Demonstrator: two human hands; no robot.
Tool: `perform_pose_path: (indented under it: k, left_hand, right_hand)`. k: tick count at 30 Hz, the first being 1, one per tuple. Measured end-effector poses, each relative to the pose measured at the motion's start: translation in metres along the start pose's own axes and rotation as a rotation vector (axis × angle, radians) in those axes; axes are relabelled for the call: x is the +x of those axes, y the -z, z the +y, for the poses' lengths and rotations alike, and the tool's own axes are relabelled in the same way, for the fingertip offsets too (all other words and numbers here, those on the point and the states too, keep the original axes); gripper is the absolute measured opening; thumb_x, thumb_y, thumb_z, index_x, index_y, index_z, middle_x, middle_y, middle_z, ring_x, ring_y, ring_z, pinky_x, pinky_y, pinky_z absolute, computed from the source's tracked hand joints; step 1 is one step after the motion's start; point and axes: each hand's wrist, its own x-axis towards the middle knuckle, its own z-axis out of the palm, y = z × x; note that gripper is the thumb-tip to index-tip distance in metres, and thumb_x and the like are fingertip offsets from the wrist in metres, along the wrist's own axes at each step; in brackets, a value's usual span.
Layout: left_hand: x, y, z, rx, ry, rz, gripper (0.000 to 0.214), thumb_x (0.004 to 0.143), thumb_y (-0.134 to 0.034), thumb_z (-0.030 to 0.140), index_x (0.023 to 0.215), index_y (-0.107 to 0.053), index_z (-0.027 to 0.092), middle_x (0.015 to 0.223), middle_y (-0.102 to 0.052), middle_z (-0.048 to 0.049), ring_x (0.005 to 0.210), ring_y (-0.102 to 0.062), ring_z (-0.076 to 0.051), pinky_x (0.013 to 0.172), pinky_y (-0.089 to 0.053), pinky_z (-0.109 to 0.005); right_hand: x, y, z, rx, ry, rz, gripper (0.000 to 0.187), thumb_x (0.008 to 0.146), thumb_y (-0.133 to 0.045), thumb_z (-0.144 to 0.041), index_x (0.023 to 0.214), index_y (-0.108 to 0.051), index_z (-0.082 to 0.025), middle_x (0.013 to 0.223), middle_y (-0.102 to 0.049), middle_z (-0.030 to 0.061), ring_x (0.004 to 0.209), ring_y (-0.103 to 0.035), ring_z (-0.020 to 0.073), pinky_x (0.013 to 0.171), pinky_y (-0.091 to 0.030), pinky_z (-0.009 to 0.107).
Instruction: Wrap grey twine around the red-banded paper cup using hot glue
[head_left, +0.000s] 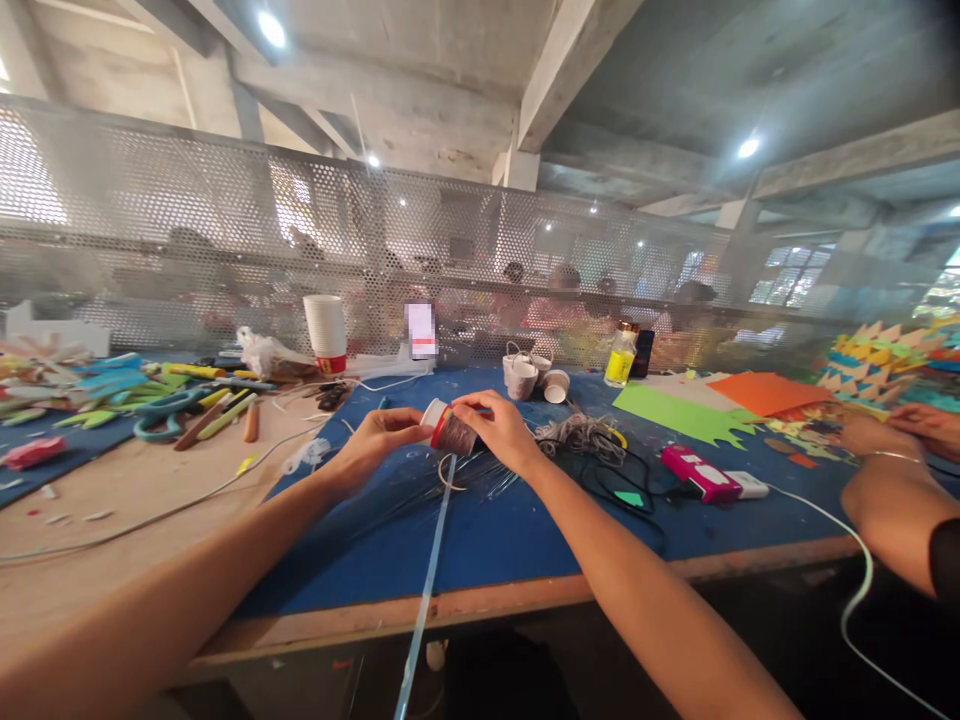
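Note:
Above the blue mat, both my hands hold a small paper cup (454, 434) tipped on its side. Its white end points left, with a red band and a brownish-grey section to the right of it. My left hand (379, 440) is closed with its fingertips on the white end. From the other side, my right hand (501, 428) grips the red band and the top of the cup. Beneath it, a pale bluish translucent strip (433, 570) runs over the table's front edge. A thin loop of cord (444, 474) hangs near the cup.
Small cups with cord handles (520, 378) stand behind, near a tangle of grey cord (581, 438). A stack of paper cups (325, 335) and a yellow-labelled bottle (620, 356) are at the back. A pink device (699, 473) and another person's arm (889, 490) are right; scissors (161, 413) lie left.

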Motion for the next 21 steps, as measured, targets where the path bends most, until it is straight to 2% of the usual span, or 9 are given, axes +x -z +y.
perform_pose_path:
  k: [7, 21]
  left_hand:
    - [-0.0005, -0.003, 0.001, -0.002, 0.019, -0.047, 0.019, 0.075, -0.071, 0.037, 0.077, -0.074, 0.018, 0.077, -0.071, -0.0024, 0.074, -0.061, -0.019, 0.075, -0.043, -0.029]
    - [0.0002, -0.0026, 0.0006, -0.001, 0.055, -0.038, 0.018, 0.075, -0.072, 0.036, 0.079, -0.074, 0.018, 0.074, -0.07, -0.0005, 0.069, -0.059, -0.016, 0.07, -0.042, -0.026]
  right_hand:
    - [0.0025, -0.0021, 0.0076, 0.053, -0.024, 0.022, 0.023, 0.086, -0.061, -0.039, 0.089, -0.07, -0.018, 0.095, -0.067, 0.0042, 0.086, -0.063, 0.0134, 0.081, -0.05, 0.025]
    - [0.0036, 0.0001, 0.0012, 0.013, -0.074, 0.083, 0.02, 0.088, -0.058, -0.036, 0.086, -0.065, -0.017, 0.083, -0.069, 0.0024, 0.077, -0.063, 0.014, 0.075, -0.048, 0.025]
